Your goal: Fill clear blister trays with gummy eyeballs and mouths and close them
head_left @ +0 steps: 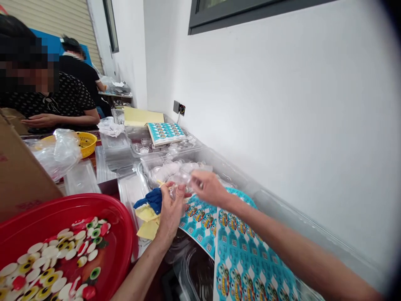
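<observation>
My left hand [172, 205] is curled, palm up, around a small clear plastic piece [173, 191], partly hidden by the fingers. Close to its fingertips, my right hand [209, 189] is closed and smeared by motion; a clear plastic piece [187, 180] shows at its fingers, its exact shape blurred. Behind both hands, a clear tub [147, 161] holds many round transparent plastic pieces [166, 171]. A blue cloth [152, 200] and yellow paper or cloth [147, 228] lie left of my left hand. Under my right forearm are printed turquoise sticker sheets [241, 251].
A red basin [125, 221] with toy-eye discs [50, 253] stands at the left, beside a cardboard box [25, 167]. Farther back are a yellow basket [89, 142], a plastic bag [62, 152], stacked clear trays [115, 152] and two seated people [72, 94]. A white wall [282, 104] bounds the right.
</observation>
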The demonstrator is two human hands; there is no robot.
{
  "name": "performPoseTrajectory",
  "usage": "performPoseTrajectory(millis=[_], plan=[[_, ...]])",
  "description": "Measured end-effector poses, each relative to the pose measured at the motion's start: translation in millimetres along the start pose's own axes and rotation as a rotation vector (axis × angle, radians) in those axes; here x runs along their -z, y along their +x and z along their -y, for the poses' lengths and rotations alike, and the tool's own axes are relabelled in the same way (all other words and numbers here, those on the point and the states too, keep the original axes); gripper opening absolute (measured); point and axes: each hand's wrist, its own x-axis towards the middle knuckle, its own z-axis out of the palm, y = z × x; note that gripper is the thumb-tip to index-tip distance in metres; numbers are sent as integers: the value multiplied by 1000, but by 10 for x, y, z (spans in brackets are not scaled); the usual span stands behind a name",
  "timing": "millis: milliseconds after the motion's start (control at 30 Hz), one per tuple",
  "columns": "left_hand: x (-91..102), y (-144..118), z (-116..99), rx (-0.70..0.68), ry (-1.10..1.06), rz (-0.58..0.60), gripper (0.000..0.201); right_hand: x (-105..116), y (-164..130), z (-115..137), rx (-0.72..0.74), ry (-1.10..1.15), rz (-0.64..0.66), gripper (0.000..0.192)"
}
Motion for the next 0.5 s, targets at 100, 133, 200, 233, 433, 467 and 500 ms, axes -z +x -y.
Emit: performPoseTrajectory(millis=[100,133,200,233,433,467,500], plan=[[14,-5,-45,-32,26,-44,58,-43,-243,319,153,91,156,9],[17,-8,-58,-36,33,-34,57,-38,-268,339,131,183,230,11],[17,-13,-76,-23,13,0,58,-19,-255,292,-56,426,333,12],[16,-15,-79,-8,-2,17,59,-15,-232,250,-191,545,344,15],[9,16,-42,31,-15,108,60,-153,-188,218,-407,742,161,38],[9,26,-32,26,-41,117,57,-170,-188,233,-354,684,157,41],[9,34,-23,24,-76,126,54,-174,-177,232,-302,596,143,44]])
